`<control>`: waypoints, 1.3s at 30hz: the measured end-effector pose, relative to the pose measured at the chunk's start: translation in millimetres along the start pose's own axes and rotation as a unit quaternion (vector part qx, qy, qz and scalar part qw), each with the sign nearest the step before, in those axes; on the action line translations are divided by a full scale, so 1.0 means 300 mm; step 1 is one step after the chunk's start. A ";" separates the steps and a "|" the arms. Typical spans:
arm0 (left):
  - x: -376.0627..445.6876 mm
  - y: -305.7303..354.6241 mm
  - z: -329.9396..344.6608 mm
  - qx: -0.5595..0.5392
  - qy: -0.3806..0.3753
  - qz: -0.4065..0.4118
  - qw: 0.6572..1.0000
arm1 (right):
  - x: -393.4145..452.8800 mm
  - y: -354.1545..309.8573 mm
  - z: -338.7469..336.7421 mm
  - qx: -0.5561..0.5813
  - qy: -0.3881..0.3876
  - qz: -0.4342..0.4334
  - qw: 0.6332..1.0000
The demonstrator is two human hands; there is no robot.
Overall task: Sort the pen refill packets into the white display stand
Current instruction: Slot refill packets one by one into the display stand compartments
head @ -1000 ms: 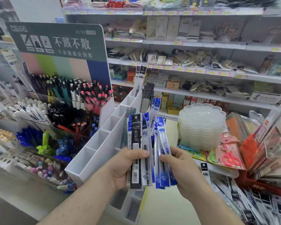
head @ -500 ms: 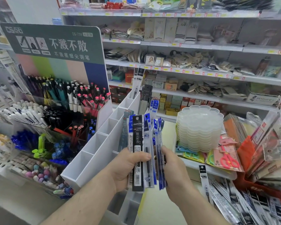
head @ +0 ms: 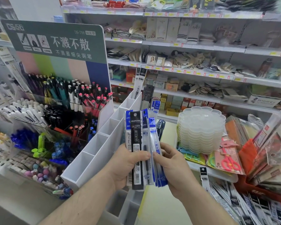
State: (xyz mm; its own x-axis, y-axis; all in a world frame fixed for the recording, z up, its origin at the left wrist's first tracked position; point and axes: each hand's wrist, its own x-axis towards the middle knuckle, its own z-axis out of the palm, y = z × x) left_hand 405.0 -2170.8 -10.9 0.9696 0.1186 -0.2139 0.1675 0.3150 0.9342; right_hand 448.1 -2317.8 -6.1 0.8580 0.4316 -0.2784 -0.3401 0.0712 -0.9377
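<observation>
1. The pen refill packets [head: 142,151], fanned apart 1.0 s ago, are now gathered into a tight upright bundle.
2. The left hand [head: 128,166] grips the bundle, thumb across the front; the right hand [head: 173,168] pinches its right edge.
3. The white display stand [head: 94,153] sits just behind-left.

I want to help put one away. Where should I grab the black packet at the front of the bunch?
Probably pinch the top end of the black packet, coming from above. It stands upright, its top sticks up free above the left hand, whose thumb presses its middle, while the right hand holds the blue packets beside it.
</observation>
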 end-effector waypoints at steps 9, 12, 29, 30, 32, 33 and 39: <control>-0.005 0.004 -0.009 0.008 0.035 0.077 0.996 | 0.184 -0.074 -0.066 -0.031 0.116 -0.007 0.993; -0.014 0.006 -0.014 0.005 0.032 0.092 0.995 | 0.280 -0.105 -0.066 0.001 0.148 -0.011 0.989; -0.032 0.008 -0.018 -0.052 0.011 0.080 0.995 | 0.627 -0.067 -0.018 -0.184 0.201 -0.090 0.958; -0.031 0.008 -0.018 -0.055 0.011 0.079 0.995 | 0.629 -0.065 -0.017 -0.224 0.189 -0.087 0.952; -0.029 0.008 -0.019 -0.058 0.008 0.079 0.995 | 0.636 -0.064 -0.021 -0.295 0.175 -0.085 0.935; -0.029 0.008 -0.019 -0.058 0.007 0.080 0.995 | 0.638 -0.069 -0.023 -0.319 0.170 -0.087 0.929; -0.028 0.012 -0.015 -0.059 0.010 0.080 0.995 | 0.662 -0.065 -0.034 -0.429 0.075 -0.047 0.899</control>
State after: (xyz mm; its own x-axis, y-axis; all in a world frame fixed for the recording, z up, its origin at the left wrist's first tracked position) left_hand 396.7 -2166.5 -7.0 0.9782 0.1948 -0.0715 -0.0123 0.3988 0.9170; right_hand 629.0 -2242.8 -45.3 0.9317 0.3294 -0.1534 0.1044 -0.6470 -0.7553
